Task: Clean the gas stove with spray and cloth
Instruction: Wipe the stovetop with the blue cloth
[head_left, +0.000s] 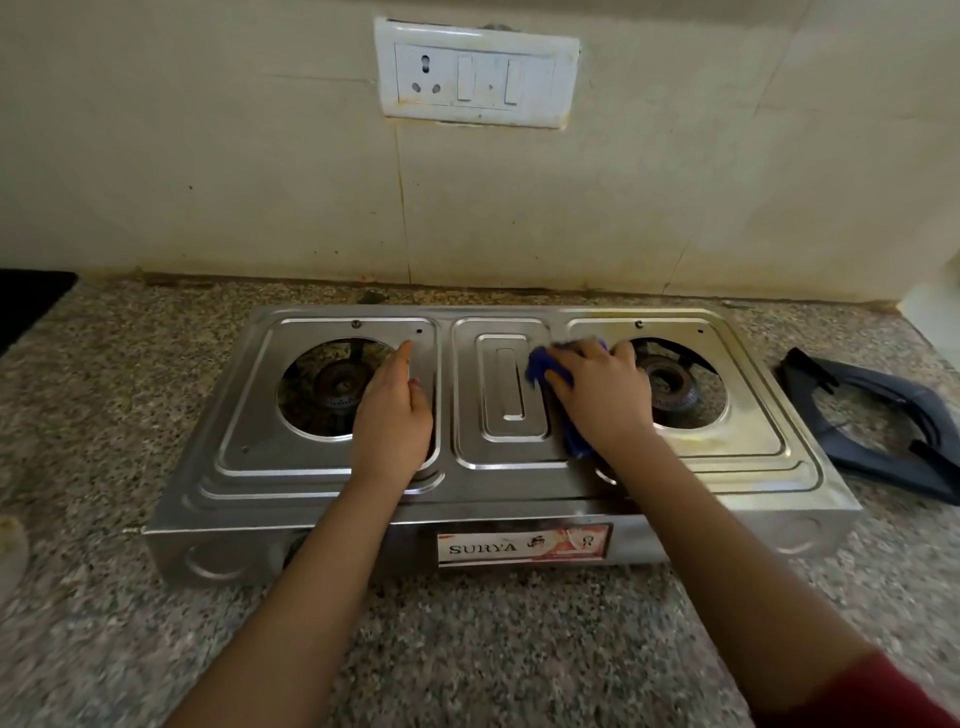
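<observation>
Head view: a steel gas stove (498, 483) sits on a speckled bench (467, 639), its label facing the person at 6 o'clock.
Left burner (337, 387): exposed in its round opening, at 9 o'clock from centre.
Left hand (392, 415): flat and open on the stove top, gripping nothing, just beside the left burner.
Blue cloth (545, 371): bunched on the centre panel's right edge.
Right hand (602, 395): pressing down on the blue cloth, fingers curled over it.
Right burner (675, 387): exposed, at 3 o'clock.
Pan support (883, 415): dark, lying on the bench beside the stove's right end.
Wall socket (475, 73): at 12 o'clock.
</observation>
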